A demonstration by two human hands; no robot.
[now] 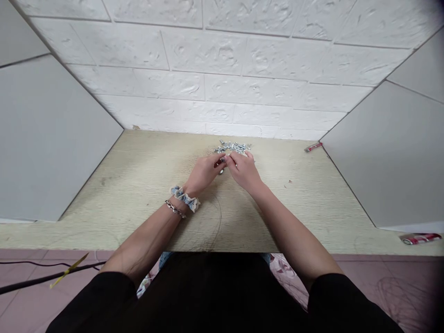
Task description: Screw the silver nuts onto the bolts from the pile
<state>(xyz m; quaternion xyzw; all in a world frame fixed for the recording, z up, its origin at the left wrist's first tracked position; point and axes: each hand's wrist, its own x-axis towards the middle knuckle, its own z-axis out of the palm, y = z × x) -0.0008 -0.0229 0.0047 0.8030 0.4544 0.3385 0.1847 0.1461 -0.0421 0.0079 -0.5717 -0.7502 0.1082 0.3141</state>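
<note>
My left hand [207, 170] and my right hand [244, 171] meet over the middle of the board, fingertips close together. Between the left thumb and fingers a small silver metal fastener [222, 159] peeks out, mostly covered. The right thumb and index finger are pinched against the same spot, and what they grip is largely hidden. Just beyond the fingers lies a loose pile of silver bolts and other small hardware [237, 147]. A round silver piece [221, 171] shows under the left fingertips; whether it is held or lying on the board, I cannot tell.
The pale wooden board [138, 175] runs back to a white brick-patterned wall [222, 83]. Grey panels stand at left [52, 138] and right [398, 157]. One red battery-like cylinder [313, 147] lies at the back right, another red cylinder [420, 238] near the front right edge.
</note>
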